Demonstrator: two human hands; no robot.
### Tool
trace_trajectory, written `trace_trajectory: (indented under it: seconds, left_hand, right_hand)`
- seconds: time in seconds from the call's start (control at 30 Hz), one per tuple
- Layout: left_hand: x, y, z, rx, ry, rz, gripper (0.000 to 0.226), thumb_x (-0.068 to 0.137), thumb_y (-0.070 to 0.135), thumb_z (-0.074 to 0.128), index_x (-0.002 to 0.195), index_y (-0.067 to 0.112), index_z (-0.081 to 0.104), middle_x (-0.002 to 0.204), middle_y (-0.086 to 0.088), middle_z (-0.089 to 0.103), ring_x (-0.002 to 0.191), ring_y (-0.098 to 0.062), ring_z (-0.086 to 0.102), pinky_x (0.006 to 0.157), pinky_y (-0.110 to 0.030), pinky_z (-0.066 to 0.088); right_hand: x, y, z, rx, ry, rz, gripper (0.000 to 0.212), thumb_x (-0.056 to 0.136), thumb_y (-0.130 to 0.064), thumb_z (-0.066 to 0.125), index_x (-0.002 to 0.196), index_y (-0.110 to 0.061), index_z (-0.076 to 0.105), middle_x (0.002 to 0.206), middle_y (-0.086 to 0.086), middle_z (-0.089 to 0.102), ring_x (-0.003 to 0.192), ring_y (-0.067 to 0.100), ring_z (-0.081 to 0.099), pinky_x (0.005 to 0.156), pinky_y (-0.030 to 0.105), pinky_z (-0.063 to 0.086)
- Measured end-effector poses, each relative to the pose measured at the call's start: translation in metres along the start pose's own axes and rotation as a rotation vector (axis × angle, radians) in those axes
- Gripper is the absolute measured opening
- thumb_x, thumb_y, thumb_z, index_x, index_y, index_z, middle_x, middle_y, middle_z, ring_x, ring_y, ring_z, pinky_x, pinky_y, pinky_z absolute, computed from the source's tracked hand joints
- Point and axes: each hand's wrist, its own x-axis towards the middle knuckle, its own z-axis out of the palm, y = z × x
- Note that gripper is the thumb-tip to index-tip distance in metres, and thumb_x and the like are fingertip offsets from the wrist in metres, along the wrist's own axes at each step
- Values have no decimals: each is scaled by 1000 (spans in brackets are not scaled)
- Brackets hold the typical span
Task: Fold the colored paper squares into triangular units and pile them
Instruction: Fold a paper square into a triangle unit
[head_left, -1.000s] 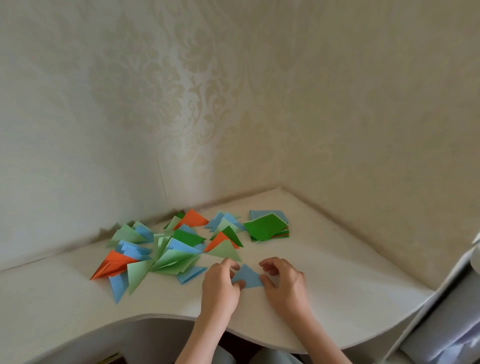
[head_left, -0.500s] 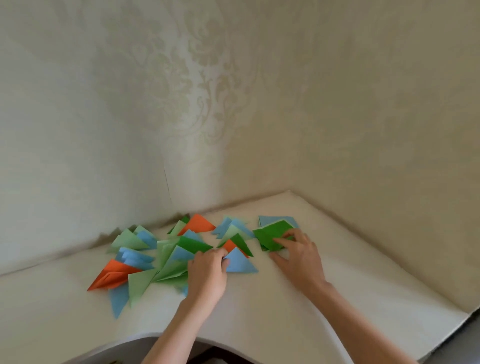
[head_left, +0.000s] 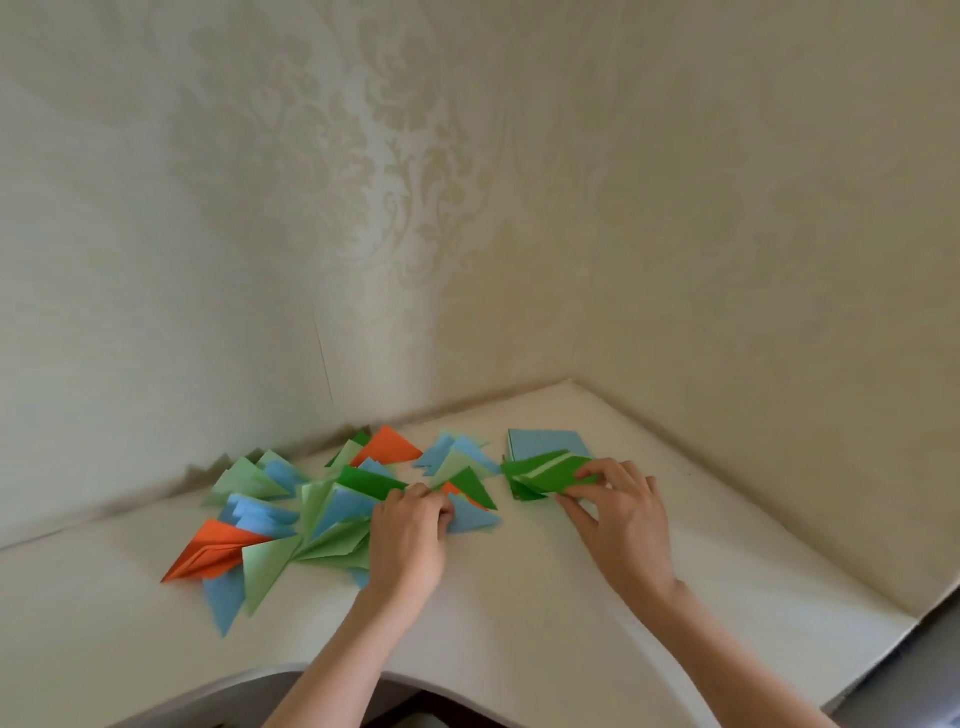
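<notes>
A pale desk (head_left: 519, 597) fills the corner of a room papered in cream damask, its near edge curving inward toward the person. Along the back edge, left of the corner, lies the pile of folded triangles (head_left: 291, 514): light green, blue, orange and dark green units overlapping loosely, spread wide rather than stacked, probably so each new piece can simply be dropped on.

The left hand (head_left: 410, 540) rests at the pile's right margin, fingers curled down onto a blue triangle (head_left: 475, 519) lying flat on the desk. Whether it pinches that piece or only presses it into place cannot be told. The unit looks finished and is being added to the heap.

Nearer the back corner sits the stack of unfolded squares (head_left: 545, 447), blue showing at the rear. The right hand (head_left: 623, 514) reaches onto it, thumb and fingertips pinching the top green sheet (head_left: 545, 473), whose edge is lifted and bowed off the stack. The supply sits on the right and the finished pile on the left, so each hand works its own side. Judging by this, one unit is being set down while the next square is taken up for folding.
</notes>
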Motion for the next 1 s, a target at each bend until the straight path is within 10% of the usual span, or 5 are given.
trace_trajectory:
  seconds: [0.6,1.0]
  left_hand:
    - [-65,53,14,-387,5,262,24,79,18,69,102,24,64,102,13,49,100,-3,45,86,-10,37]
    - [-65,60,20,-439,-95,195,6,79,29,71,80,23,70,87,16,60,90,-5,54,82,-25,45]
  right_hand:
    - [-59,-7,-47,65,-233,105,14,63,-38,85,64,-31,73,83,-20,68,83,8,60,72,30,36]
    - [-71,-14,-44,370,-373,191,9,76,-31,77,84,-27,76,85,-16,65,81,-1,58,76,10,41]
